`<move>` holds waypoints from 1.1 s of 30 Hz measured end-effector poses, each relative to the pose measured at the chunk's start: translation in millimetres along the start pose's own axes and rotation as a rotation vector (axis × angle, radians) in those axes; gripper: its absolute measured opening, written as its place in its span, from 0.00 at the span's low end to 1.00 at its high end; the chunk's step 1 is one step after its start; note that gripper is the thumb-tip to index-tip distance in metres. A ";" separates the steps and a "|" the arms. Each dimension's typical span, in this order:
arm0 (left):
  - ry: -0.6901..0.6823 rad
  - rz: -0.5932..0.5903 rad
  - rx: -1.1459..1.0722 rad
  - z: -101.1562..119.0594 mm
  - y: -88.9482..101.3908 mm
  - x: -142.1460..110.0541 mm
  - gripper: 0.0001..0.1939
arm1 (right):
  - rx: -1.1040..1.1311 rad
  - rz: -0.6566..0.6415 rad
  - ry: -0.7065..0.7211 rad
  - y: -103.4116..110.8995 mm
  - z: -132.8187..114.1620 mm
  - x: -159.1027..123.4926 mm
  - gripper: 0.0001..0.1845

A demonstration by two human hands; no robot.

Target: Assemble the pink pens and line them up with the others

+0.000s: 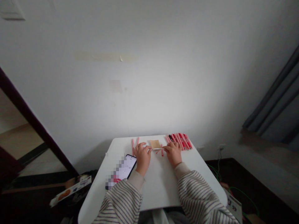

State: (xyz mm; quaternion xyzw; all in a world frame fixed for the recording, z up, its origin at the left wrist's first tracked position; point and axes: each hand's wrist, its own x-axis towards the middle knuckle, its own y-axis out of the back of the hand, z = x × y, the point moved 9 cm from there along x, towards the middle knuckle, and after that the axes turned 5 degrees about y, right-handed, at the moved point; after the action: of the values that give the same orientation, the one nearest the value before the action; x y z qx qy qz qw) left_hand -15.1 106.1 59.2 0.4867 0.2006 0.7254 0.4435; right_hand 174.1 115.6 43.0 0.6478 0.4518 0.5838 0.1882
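Observation:
A thin pale rod [157, 148], possibly a pen part, stretches level between my two hands above the white table. My left hand [143, 155] pinches its left end, and my right hand [173, 154] pinches its right end. Just behind the rod lies a tan square of paper or card [155, 143]. Slim pink pieces [133, 144] lie beyond my left hand, and another reddish-pink piece [162, 152] is beside my right fingers. Several red and pink pens [184, 141] lie side by side by my right hand, which partly covers the row.
A phone [127, 166] with a lit screen lies on the white table [158, 189], left of my left forearm. The table's far edge is close to a pale wall [163, 77]. Green cables [216, 171] and boxes are on the floor at the right.

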 end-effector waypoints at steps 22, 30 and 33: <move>0.093 -0.027 0.206 -20.7 -5.9 -3.2 0.05 | -0.038 0.001 -0.035 -1.5 6.4 -1.5 0.08; 0.088 -0.030 0.220 -21.3 -7.8 -4.2 0.06 | -0.038 0.003 -0.039 -1.7 6.4 -1.7 0.08; 0.091 -0.033 0.220 -20.5 -6.4 -4.0 0.06 | -0.041 0.003 -0.031 -1.6 5.9 -1.9 0.08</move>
State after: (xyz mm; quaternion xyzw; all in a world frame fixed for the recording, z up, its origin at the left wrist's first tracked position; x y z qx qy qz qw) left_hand -29.8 109.0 43.4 0.4955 0.3067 0.7130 0.3898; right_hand 179.1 116.6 39.2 0.6535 0.4359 0.5830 0.2076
